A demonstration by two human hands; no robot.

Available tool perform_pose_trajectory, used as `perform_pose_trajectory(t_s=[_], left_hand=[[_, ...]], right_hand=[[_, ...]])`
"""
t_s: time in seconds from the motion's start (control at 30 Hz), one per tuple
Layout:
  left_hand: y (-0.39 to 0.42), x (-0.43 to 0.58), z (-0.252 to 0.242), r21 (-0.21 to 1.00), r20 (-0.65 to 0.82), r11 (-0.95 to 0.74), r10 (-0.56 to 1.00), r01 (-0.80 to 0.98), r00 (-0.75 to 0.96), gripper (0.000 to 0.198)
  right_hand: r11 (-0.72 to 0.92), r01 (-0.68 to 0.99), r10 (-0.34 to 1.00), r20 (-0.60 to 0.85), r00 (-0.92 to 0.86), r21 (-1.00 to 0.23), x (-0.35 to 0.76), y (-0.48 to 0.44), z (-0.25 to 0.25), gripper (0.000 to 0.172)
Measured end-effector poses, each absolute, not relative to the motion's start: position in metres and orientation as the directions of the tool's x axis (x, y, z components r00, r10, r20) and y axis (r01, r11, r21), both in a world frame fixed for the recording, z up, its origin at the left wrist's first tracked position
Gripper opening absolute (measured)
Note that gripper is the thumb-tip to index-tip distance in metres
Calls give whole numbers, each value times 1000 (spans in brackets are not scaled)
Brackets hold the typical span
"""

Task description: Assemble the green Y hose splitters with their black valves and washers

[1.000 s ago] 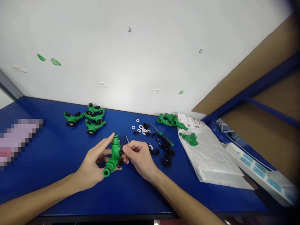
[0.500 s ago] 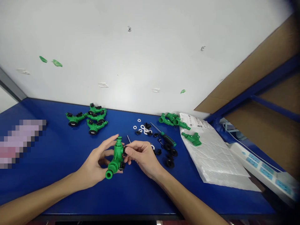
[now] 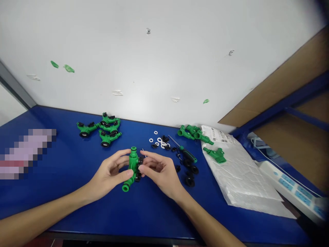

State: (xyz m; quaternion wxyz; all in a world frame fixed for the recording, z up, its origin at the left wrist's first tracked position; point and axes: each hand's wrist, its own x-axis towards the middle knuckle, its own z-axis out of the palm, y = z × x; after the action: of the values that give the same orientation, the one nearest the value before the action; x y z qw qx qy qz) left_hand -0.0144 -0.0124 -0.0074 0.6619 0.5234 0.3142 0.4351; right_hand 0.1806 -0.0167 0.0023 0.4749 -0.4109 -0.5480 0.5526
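Observation:
A green plastic hose connector [image 3: 132, 167] with black knobs is held between both hands above the blue table [image 3: 64, 171]. My left hand [image 3: 109, 175] grips its body from the left, thumb and fingers wrapped around it. From the right, my right hand [image 3: 159, 171] pinches a small black knob [image 3: 140, 161] on the connector's side with thumb and forefinger, the other fingers spread loosely.
Several finished green connectors [image 3: 104, 128] lie at the back left. White and black rings [image 3: 160, 142], a green-handled screwdriver [image 3: 186, 152] and black caps [image 3: 190, 175] lie behind my right hand. More green bodies [image 3: 192, 132] rest beside a white foam bag [image 3: 239, 171]. A power strip [image 3: 293, 192] lies far right.
The view has shifted, so everything sits a little further right. My hands turned the connector more upright, and my right fingers now pinch the black knob on its side.

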Motion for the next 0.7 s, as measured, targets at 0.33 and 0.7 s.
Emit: perform_pose_trajectory(t_s=[0.33, 0.7], left_hand=[[-12, -14, -4, 977, -93, 157, 923, -143, 374, 47], [-11, -14, 3, 983, -48, 116, 909, -140, 414, 34]], right_hand=[[508, 227, 852, 447, -272, -831, 185, -19, 2, 34], [124, -86, 974, 138, -180, -989, 176, -21, -5, 15]])
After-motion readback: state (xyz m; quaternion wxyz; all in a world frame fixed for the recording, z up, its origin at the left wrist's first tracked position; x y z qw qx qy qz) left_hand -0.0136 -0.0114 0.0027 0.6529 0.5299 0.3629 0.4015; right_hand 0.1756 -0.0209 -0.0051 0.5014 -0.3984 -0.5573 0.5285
